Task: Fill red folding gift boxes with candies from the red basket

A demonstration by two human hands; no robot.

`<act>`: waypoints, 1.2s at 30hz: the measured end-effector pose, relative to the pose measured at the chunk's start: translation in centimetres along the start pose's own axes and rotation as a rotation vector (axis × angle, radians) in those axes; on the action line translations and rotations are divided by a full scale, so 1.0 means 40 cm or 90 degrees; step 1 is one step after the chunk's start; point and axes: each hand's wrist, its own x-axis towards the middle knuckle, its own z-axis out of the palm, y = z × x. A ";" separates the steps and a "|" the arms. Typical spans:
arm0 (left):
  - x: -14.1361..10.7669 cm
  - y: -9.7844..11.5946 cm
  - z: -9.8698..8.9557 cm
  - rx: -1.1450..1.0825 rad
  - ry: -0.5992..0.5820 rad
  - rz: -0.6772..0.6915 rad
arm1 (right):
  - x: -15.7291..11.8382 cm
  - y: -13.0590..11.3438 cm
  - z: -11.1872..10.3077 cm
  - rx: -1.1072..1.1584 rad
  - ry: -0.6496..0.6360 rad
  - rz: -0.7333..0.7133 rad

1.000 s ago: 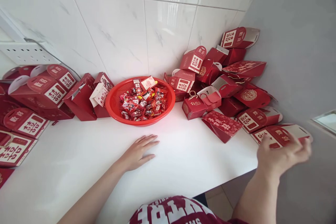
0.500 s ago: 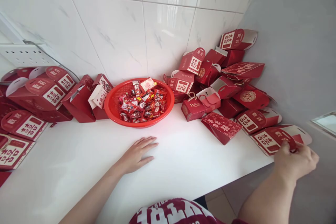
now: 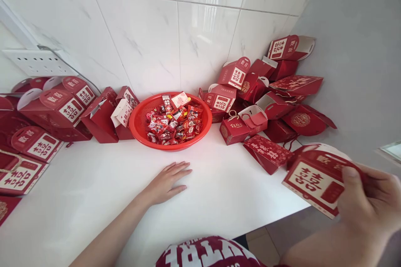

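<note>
At the right edge of the table, my right hand [image 3: 369,200] grips a red gift box [image 3: 316,181] with cream double-happiness panels. My thumb presses on its printed face, and the other fingers are partly hidden behind it. The box is tilted and lifted near the pile. My left hand [image 3: 171,183] lies flat on the white table [image 3: 200,204], fingers stretched out, holding nothing. Just beyond it stands a red plastic basket [image 3: 171,147] with wrapped candies [image 3: 175,123] and a pink card inside.
Several red gift boxes [image 3: 233,75] are heaped at the right against the grey wall. More boxes [image 3: 52,110] stand at the left below a power strip [image 3: 40,62] with a cable. White tiles [image 3: 140,29] back the table.
My right hand has closed around the gift box and raised it off its spot at the table's right edge, turning it toward me. The left hand stays in place.
</note>
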 end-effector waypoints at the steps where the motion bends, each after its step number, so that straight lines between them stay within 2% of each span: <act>1: 0.000 0.000 0.000 -0.004 0.004 0.003 | -0.009 -0.028 0.026 0.041 -0.019 0.003; 4: -0.001 -0.002 0.002 -0.018 0.020 0.016 | -0.061 -0.090 0.107 0.164 -0.098 0.003; 7: -0.007 -0.004 0.005 -0.030 0.029 0.018 | -0.144 -0.140 0.169 0.324 -0.203 0.006; 8: -0.010 -0.005 0.006 -0.042 0.035 0.009 | -0.172 -0.158 0.182 0.384 -0.280 -0.002; 11: -0.020 -0.006 0.008 -0.141 0.082 -0.020 | -0.232 -0.199 0.197 0.448 -0.609 -0.091; 12: -0.022 -0.006 0.009 -0.191 0.106 -0.018 | -0.240 -0.205 0.196 0.452 -0.673 -0.111; 13: -0.023 -0.005 0.009 -0.243 0.133 -0.009 | -0.243 -0.206 0.193 0.454 -0.694 -0.118; 16: -0.019 0.004 0.006 -0.358 0.217 0.025 | -0.233 -0.187 0.182 0.434 -0.603 -0.074; 18: -0.016 0.019 -0.002 -0.392 0.270 0.032 | -0.226 -0.173 0.177 0.396 -0.581 -0.051; 21: -0.019 0.050 -0.025 -0.398 0.322 0.053 | -0.233 -0.180 0.176 0.358 -0.647 -0.058; 24: -0.033 0.086 -0.055 -0.339 0.328 0.057 | -0.257 -0.220 0.182 0.373 -0.742 -0.099; 29: -0.056 0.134 -0.096 -0.248 0.347 0.029 | -0.287 -0.313 0.205 0.440 -0.862 -0.227; 32: -0.059 0.156 -0.116 -0.178 0.373 0.078 | -0.285 -0.363 0.233 0.460 -0.907 -0.357; 36: -0.057 0.171 -0.139 -0.026 0.331 0.158 | -0.264 -0.406 0.278 0.429 -0.908 -0.494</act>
